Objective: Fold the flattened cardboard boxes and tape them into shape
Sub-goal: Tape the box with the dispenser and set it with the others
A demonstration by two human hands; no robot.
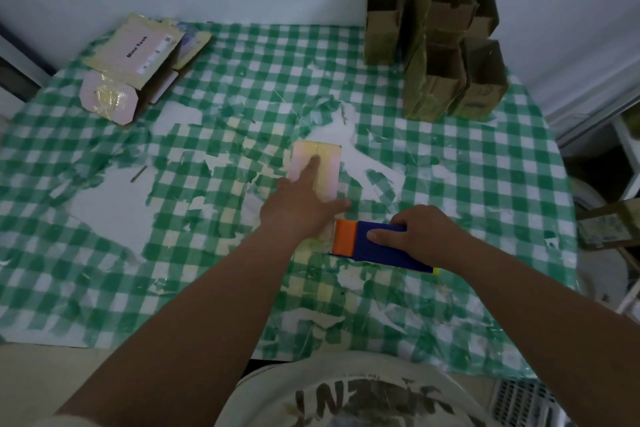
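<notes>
White printed shirt (363, 395) fills the bottom edge, closest to the lens, w/ both bare forearms reaching out over it. Bench (485, 184) comes next in size: green-and-white check cover, badly torn, white patches showing thru near centre and at left. Far right corner holds a stack of folded brown boxes (446, 45), open tops up, pressed vs. the wall. Far left corner has flattened boxes (138, 55), pale, one labelled in black print, w/ a taped pinkish box (109, 100) lying in front of them. Mid-bench sits the small box being worked (325, 166), pale pink-yellow, long side running away from the person. Left hand (301, 208) lies flat on it, index finger stretched along the top seam, grip spread, not closed round anything. Right hand (422, 236) wraps the blue-and-orange tape dispenser (367, 243), grip closed on its body, orange end touching the box's near end.
</notes>
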